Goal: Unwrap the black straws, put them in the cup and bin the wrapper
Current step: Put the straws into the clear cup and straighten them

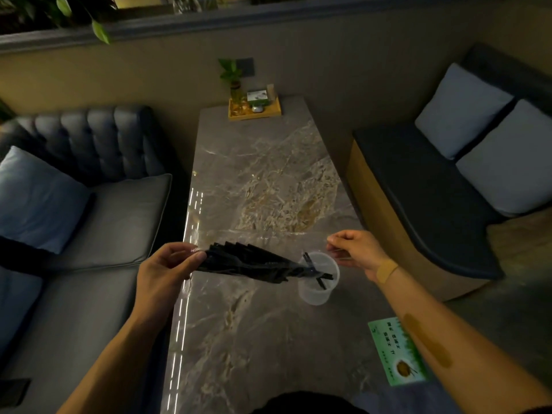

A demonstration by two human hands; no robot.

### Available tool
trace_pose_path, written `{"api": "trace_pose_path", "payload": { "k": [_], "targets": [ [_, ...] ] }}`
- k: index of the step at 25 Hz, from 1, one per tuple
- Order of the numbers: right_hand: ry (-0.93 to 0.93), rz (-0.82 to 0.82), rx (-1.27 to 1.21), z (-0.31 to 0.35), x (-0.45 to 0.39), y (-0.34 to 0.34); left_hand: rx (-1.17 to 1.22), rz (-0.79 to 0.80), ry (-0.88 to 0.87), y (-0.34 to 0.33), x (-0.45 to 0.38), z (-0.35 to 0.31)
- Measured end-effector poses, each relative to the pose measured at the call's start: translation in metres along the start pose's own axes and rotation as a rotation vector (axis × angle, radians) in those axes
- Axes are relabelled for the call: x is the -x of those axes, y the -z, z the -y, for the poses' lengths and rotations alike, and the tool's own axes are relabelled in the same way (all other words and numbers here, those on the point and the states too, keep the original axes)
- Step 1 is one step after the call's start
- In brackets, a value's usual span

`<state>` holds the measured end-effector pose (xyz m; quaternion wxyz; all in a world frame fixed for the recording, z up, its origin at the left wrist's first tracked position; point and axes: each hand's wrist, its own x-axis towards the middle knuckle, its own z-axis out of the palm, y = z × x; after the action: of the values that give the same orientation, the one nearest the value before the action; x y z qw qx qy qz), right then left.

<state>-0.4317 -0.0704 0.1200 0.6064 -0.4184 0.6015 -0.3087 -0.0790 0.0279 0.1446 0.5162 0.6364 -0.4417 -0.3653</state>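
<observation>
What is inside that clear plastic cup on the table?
The tips of the black straws reach into the cup, with the bundle fanned out from the left hand. Nothing else shows inside; its bottom is too dim to tell.

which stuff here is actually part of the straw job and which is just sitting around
Part of the job:
black straws, fanned in the left hand
clear cup, a few straws already in it
clear wrapper, pinched by the right hand

Just lying about:
green card
wooden tray with a small plant
</observation>
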Motion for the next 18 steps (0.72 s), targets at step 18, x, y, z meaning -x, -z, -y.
{"api": "trace_pose_path", "payload": {
  "k": [18],
  "targets": [
    [-0.162, -0.02, -0.227, -0.037, -0.015, 0.027, -0.152, 0.143, -0.058, -0.068, -0.037, -0.066]
  ]
}}
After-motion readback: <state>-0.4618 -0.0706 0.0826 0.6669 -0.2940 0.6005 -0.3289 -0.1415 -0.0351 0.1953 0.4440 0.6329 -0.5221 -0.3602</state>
